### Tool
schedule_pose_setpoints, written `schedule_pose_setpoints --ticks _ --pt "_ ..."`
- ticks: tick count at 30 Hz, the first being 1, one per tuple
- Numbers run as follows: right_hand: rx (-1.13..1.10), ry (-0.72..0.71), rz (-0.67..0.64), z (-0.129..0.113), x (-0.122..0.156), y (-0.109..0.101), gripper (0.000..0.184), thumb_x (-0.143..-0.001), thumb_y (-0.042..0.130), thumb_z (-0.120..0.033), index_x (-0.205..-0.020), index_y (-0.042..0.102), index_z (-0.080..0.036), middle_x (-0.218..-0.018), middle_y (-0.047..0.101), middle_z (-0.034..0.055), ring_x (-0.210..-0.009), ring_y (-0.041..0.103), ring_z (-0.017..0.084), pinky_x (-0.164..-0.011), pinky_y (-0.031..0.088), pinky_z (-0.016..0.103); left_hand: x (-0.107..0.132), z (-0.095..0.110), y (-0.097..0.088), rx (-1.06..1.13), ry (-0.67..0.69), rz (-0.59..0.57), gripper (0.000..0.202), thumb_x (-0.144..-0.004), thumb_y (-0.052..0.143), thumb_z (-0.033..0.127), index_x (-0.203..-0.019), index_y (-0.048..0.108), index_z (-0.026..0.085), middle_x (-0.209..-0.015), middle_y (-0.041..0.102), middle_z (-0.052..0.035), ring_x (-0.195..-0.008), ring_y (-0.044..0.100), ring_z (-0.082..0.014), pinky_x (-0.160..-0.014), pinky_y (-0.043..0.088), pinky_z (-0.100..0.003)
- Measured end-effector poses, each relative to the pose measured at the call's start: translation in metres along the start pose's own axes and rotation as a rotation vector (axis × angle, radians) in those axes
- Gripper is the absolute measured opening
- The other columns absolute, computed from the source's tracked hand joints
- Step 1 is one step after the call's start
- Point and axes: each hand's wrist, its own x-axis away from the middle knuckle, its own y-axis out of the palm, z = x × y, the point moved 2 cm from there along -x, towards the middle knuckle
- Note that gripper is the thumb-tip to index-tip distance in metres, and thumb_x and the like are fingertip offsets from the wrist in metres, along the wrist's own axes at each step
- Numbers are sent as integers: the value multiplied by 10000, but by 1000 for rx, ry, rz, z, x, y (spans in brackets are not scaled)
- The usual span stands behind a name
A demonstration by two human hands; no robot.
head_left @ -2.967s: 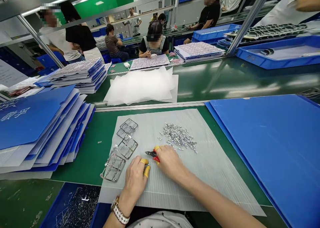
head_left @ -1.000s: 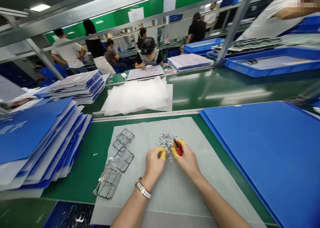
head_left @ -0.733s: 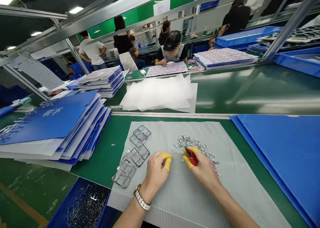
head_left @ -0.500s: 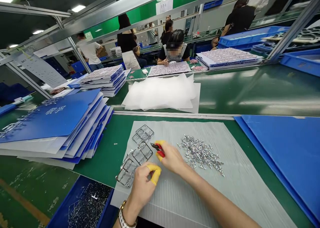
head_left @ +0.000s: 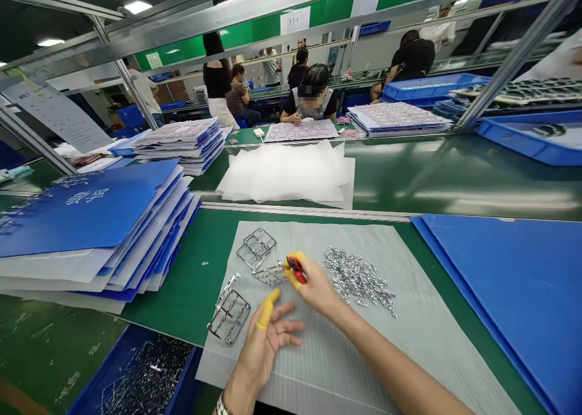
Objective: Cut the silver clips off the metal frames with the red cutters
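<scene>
Ahead of the spread left hand (head_left: 264, 357), a metal frame (head_left: 230, 317); at the right hand (head_left: 316, 286), red cutters (head_left: 296, 269) pinched, tips near a second frame (head_left: 268, 274), loose parts (head_left: 359, 280) just right. Step judged as trimming; next move apparently calls for closing the cutters on that frame.

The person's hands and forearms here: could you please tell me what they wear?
Both forearms are sleeveless. The left hand has a yellow finger cot on its thumb and a pale link watchband; the right hand has a yellow finger cot too.
</scene>
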Motion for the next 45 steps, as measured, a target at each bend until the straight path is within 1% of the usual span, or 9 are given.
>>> schedule_pose_setpoints --ticks 2,5,9,12,14,17,20,27,45 --pt "71 -194 84 -7 21 -12 190 -756 443 -103 -902 509 -204 -778 580 23 -690 513 163 -625 396 287 -3 2 15 199 -33 -49 619 -838 475 577 -1337 411 216 -1172 603 -169 -940 639 -293 -779 491 -432" --pt "225 -439 96 -18 50 -15 259 -735 428 -44 -922 515 -201 -794 584 42 -719 503 185 -651 392 320 -14 6 33 395 -72 -73 613 -848 428 598 -1349 394 246 -1230 576 -145 -1005 614 -293 -860 468 -459" --pt "348 -532 48 -20 72 -8 284 -754 419 -23 -954 522 -196 -866 609 60 -781 523 199 -663 394 326 -33 9 41 505 -112 -31 620 -828 426 626 -1313 439 241 -1298 527 -133 -1129 547 -348 -916 443 -487" --pt "282 -458 -4 -19 74 -10 309 -700 457 -70 -980 513 -188 -881 599 68 -771 514 205 -672 407 339 -42 10 37 464 -85 -25 611 -818 427 636 -1236 522 200 -1242 565 -138 -1137 541 -355 -920 440 -498" --pt "252 -329 -34 -20 70 -15 288 -716 477 -123 -996 510 -184 -901 594 77 -792 519 209 -704 422 347 -44 11 32 388 -15 -9 588 -817 432 633 -1197 562 204 -1216 586 -124 -1076 583 -321 -887 465 -468" --pt "385 -67 -147 -24 55 -21 212 -772 509 -212 -978 545 -172 -872 610 84 -796 551 220 -708 428 339 -45 9 27 278 86 30 558 -827 438 609 -1191 583 212 -1211 602 -107 -959 633 -242 -822 494 -372" --pt "558 63 -322 -32 41 -22 221 -788 558 -304 -942 600 -151 -819 638 98 -769 588 248 -677 421 338 -45 3 25 206 139 56 549 -837 434 591 -1173 609 194 -1200 620 -109 -919 637 -206 -833 484 -334" --pt "651 101 -403 -42 26 -24 277 -809 589 -410 -882 634 -147 -828 668 109 -777 627 256 -646 412 308 -46 -8 18 146 177 42 585 -830 418 628 -1164 628 197 -1178 643 -106 -994 616 -226 -883 464 -350" --pt "692 99 -450 -47 22 -33 285 -812 598 -414 -909 650 -152 -807 676 115 -736 657 261 -599 434 304 -49 -9 20 -26 240 19 564 -822 431 605 -1150 635 194 -1059 682 -94 -1050 590 -259 -930 431 -390"
